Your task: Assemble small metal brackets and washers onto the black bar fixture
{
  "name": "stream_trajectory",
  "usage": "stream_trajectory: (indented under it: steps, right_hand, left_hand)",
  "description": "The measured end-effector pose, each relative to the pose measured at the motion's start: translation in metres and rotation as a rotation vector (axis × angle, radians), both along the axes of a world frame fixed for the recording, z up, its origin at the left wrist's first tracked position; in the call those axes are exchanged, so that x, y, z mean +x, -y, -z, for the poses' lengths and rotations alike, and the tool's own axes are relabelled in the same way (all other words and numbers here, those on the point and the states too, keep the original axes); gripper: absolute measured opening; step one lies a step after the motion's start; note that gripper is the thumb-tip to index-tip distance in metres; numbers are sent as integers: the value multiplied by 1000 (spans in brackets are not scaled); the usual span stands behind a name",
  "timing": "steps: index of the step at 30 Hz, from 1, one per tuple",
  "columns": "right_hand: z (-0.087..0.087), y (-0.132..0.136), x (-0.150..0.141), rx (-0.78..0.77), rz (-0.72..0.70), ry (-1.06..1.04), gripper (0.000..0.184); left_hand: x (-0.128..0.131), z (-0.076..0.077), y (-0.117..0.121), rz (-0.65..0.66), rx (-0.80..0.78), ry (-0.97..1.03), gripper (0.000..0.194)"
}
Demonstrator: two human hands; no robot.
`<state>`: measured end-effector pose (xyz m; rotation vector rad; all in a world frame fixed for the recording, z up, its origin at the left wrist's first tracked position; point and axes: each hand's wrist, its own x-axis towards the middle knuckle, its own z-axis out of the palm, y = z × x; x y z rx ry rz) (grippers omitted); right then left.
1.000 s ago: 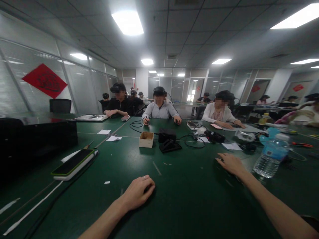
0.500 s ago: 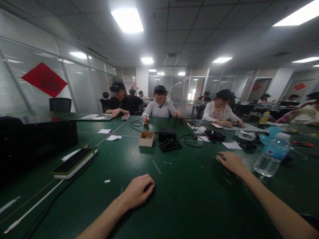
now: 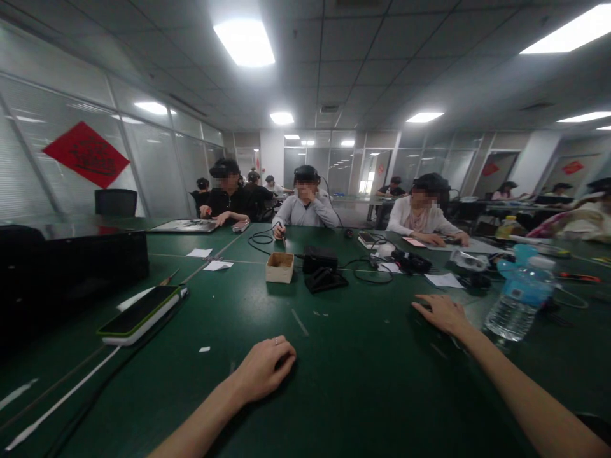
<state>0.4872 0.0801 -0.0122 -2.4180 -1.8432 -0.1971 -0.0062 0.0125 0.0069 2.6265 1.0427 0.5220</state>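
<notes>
My left hand (image 3: 267, 369) rests on the green table (image 3: 344, 381), its fingers loosely curled under and a ring on one finger. Nothing shows in the gap by the thumb. Farther forward on the right, my right hand (image 3: 442, 313) lies palm down with its fingers stretched out on the tabletop. I see no object in it, though its underside is hidden. Beside the right wrist stands a clear water bottle (image 3: 515, 312) with a blue label. A small open box (image 3: 280, 270) sits ahead, between the two hands.
A phone with a green edge (image 3: 140, 310) lies at left on a white block, near cables. Behind it is a large black case (image 3: 76, 273). Past the box are a black device (image 3: 321, 259), cables and paper slips (image 3: 218, 264). Several people wearing headsets sit across the table.
My left hand stays in place. My right hand's fingers have shifted slightly and look more spread. The person opposite has raised one hand from the table to the face.
</notes>
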Motion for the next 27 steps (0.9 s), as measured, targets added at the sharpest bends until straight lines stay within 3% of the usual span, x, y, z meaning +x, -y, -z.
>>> stream_trajectory:
  steps: [5, 9, 20, 27]
  right_hand:
    - [-8, 12, 6, 88, 185, -8, 50]
    - [-8, 19, 17, 33, 283, -55, 46]
    - [-5, 25, 22, 5, 328, -105, 49]
    - [-7, 23, 23, -27, 271, -93, 46]
  left_hand:
    - [-1, 0, 0, -6, -15, -3, 18]
    - [0, 0, 0, -7, -13, -9, 17]
    - [2, -4, 1, -12, -10, -59, 18]
    - [3, -2, 1, -7, 14, -56, 18]
